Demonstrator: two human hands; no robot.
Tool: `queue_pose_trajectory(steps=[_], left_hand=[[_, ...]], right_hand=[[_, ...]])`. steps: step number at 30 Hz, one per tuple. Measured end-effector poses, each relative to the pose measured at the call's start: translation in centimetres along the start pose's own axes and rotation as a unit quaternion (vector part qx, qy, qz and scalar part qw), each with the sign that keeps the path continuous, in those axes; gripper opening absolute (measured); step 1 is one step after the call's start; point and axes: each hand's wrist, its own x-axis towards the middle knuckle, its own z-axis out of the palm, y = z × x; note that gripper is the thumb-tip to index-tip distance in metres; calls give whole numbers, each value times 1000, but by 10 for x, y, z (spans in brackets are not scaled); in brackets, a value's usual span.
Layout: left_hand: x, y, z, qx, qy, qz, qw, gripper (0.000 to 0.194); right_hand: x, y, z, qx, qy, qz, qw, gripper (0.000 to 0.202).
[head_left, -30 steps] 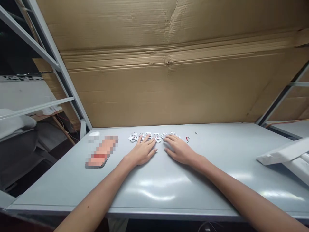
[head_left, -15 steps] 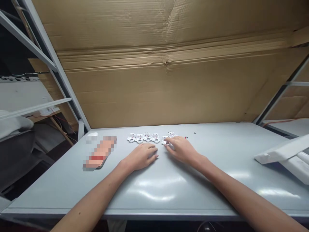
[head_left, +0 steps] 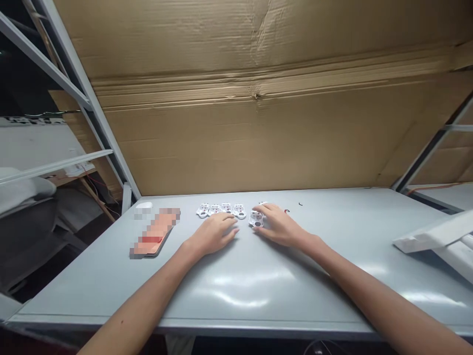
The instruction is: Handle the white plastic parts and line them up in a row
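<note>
My right hand (head_left: 276,224) has its thumb and fingers at opposite edges of a small white plate with a round dark hole and red marks (head_left: 256,219), gripping it at the tabletop. Just behind those fingers, another white piece (head_left: 262,202) shows only its top edge. My left hand (head_left: 214,232) rests on the table with its fingers apart and nothing in them. Beyond its fingertips, several similar white plates (head_left: 203,210) lie side by side in a row; my fingers partly cover some of them.
A phone-shaped blurred item (head_left: 157,234) lies on the left of the grey table (head_left: 236,296), with a small white object (head_left: 144,205) behind it. Dark bits (head_left: 300,204) and a small red-and-black piece (head_left: 287,211) lie right of centre. White foam-like pieces (head_left: 436,236) stand at right, cardboard (head_left: 244,148) behind.
The white plate at my right hand has come slightly nearer to me and shows more fully. My left hand has shifted a little left, its fingers spreading somewhat.
</note>
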Motion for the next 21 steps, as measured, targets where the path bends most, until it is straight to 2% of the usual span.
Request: queue_pose_trajectory(steps=[5, 8, 10, 11, 13, 15, 17, 21], left_hand=[[0, -4, 1, 16, 39, -36, 998, 36], [0, -3, 1, 12, 31, -36, 999, 42], [0, 1, 1, 10, 21, -31, 999, 38], [-1, 3, 1, 12, 17, -29, 999, 36], [-2, 6, 2, 20, 6, -31, 999, 35], [-3, 9, 2, 22, -10, -40, 999, 41], [-5, 9, 3, 10, -21, -46, 999, 45], [-4, 8, 3, -10, -21, -45, 999, 46]], right_hand=[[1, -17, 12, 63, -42, -86, 993, 43], [2, -7, 5, 73, -31, -83, 993, 40], [3, 12, -6, 56, 12, -26, 998, 31], [2, 23, -13, 26, 39, 31, 998, 27], [1, 42, -24, -52, 51, 150, 986, 25], [0, 53, -31, -115, 28, 246, 962, 23], [-1, 54, -34, -152, -11, 300, 942, 21], [0, 42, -33, -178, -61, 334, 923, 20]])
